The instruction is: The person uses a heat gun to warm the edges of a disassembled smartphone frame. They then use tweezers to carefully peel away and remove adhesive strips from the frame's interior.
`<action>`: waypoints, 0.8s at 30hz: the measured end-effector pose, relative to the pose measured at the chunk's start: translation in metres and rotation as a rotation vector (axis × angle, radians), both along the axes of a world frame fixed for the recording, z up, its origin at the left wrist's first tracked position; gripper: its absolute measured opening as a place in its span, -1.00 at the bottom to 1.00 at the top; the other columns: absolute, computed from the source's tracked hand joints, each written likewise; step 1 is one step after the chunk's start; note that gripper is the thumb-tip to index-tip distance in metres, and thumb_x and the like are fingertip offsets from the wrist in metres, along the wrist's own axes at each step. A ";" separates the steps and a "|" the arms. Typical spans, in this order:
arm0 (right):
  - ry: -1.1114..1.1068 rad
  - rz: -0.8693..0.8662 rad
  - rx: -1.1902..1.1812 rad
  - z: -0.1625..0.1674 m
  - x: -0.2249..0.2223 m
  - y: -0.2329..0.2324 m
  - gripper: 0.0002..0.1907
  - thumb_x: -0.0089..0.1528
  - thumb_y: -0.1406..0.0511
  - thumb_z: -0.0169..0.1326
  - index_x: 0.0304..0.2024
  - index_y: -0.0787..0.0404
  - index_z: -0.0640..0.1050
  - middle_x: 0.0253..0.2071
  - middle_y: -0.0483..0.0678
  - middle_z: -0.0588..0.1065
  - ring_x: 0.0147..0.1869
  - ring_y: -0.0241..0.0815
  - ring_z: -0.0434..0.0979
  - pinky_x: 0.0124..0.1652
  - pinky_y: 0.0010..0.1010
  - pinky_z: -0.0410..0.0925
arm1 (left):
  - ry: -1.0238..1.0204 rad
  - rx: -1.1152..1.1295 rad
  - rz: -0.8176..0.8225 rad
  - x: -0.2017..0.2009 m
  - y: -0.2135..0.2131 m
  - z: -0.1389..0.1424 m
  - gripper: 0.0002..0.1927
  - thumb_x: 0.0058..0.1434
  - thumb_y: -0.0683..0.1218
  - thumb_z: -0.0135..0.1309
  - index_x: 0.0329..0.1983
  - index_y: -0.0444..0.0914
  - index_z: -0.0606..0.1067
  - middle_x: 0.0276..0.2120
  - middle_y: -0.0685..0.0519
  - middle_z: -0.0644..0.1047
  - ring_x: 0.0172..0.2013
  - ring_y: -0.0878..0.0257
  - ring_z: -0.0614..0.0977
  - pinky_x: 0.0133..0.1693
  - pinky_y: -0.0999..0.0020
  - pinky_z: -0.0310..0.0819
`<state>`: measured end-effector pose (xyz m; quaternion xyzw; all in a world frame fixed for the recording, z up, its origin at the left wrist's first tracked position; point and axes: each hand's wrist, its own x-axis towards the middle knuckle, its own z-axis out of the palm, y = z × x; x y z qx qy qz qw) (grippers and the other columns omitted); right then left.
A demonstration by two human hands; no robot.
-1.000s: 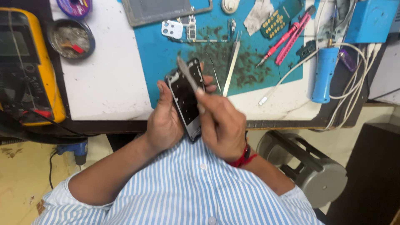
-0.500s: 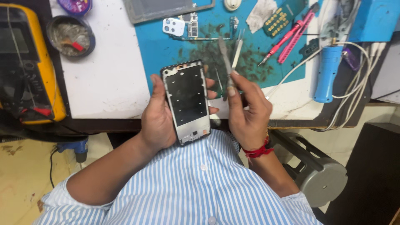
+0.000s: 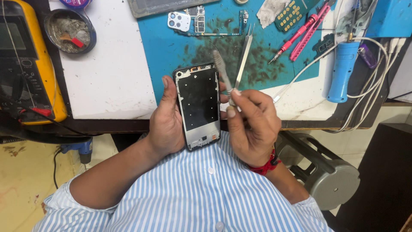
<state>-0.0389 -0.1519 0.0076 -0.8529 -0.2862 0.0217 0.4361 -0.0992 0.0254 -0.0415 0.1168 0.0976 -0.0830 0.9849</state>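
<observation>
we hold a phone frame (image 3: 199,105) in our left hand (image 3: 168,121), gripped along its left edge with the thumb up the side and the fingertips just showing past its right edge. the frame is stripped, dark in the middle with a pale metal border, and it hangs upright over the near edge of the bench, its lower end above our striped shirt (image 3: 201,193).

our right hand (image 3: 253,124) is closed around a slim grey tool (image 3: 222,71), pinched between thumb and forefinger. the tool's handle slants up and to the left, crossing just beside the frame's upper right corner; whether it touches the frame we cannot tell. a red band (image 3: 264,165) circles that wrist.

on the blue mat (image 3: 171,47), which is stained with dark smudges, a pair of tweezers (image 3: 244,56) lies just beyond our right hand. farther back sit a circuit board (image 3: 201,22) with a white camera piece (image 3: 179,20), and to the right two pink screwdrivers (image 3: 300,32). a blue handheld tool (image 3: 342,71) with white cables lies well to the right. a yellow multimeter (image 3: 28,64) rests at the far left, near a round tin (image 3: 70,30) of scraps. a grey stool (image 3: 330,176) stands beside our right elbow.
</observation>
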 end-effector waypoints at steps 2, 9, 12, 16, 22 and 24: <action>-0.004 0.031 0.008 0.001 -0.002 0.005 -0.68 0.36 0.50 0.19 0.17 0.30 0.54 0.01 0.07 0.51 -0.25 -0.32 0.52 -0.30 -0.58 0.39 | 0.005 -0.015 -0.009 -0.001 0.000 0.000 -0.19 0.53 0.35 -0.58 0.49 -0.33 0.20 0.24 -0.20 0.44 0.27 0.02 0.51 0.30 0.01 0.46; -0.031 0.019 -0.117 0.005 -0.009 0.023 -0.69 0.32 0.48 0.22 0.12 0.24 0.58 -0.02 0.05 0.52 -0.19 -0.23 0.63 -0.21 -0.46 0.47 | 0.023 0.025 0.007 -0.003 -0.003 0.001 -0.22 0.50 0.34 -0.54 0.47 -0.31 0.21 0.28 -0.12 0.42 0.31 0.10 0.48 0.36 0.12 0.41; -0.054 -0.003 -0.107 0.003 -0.010 0.026 -0.69 0.36 0.47 0.21 0.16 0.22 0.57 -0.01 0.02 0.53 -0.15 -0.23 0.65 -0.19 -0.47 0.49 | 0.030 0.041 0.018 -0.003 -0.002 -0.001 -0.22 0.50 0.34 -0.53 0.46 -0.32 0.22 0.27 -0.12 0.43 0.30 0.10 0.49 0.35 0.11 0.42; -0.029 0.022 -0.105 0.002 -0.007 0.022 -0.68 0.36 0.46 0.18 0.17 0.23 0.56 -0.04 0.03 0.52 -0.20 -0.23 0.63 -0.23 -0.48 0.46 | -0.002 0.093 0.001 -0.006 -0.002 -0.002 -0.19 0.50 0.36 -0.53 0.48 -0.32 0.23 0.24 -0.14 0.44 0.31 0.12 0.49 0.38 0.11 0.40; -0.028 -0.079 -0.147 0.002 -0.002 0.016 -0.69 0.37 0.47 0.18 0.17 0.23 0.57 -0.08 0.04 0.52 -0.26 -0.26 0.61 -0.27 -0.48 0.44 | 0.049 0.069 -0.005 -0.002 0.000 0.000 -0.15 0.46 0.39 -0.57 0.44 -0.34 0.23 0.22 -0.17 0.46 0.22 0.08 0.55 0.26 0.10 0.50; 0.013 -0.125 -0.152 0.002 -0.003 0.015 -0.68 0.36 0.48 0.17 0.17 0.25 0.56 -0.07 0.07 0.52 -0.32 -0.27 0.57 -0.32 -0.48 0.41 | 0.042 0.162 0.036 -0.001 0.001 0.001 -0.15 0.44 0.38 -0.56 0.48 -0.32 0.20 0.25 -0.15 0.45 0.25 0.12 0.53 0.30 0.11 0.51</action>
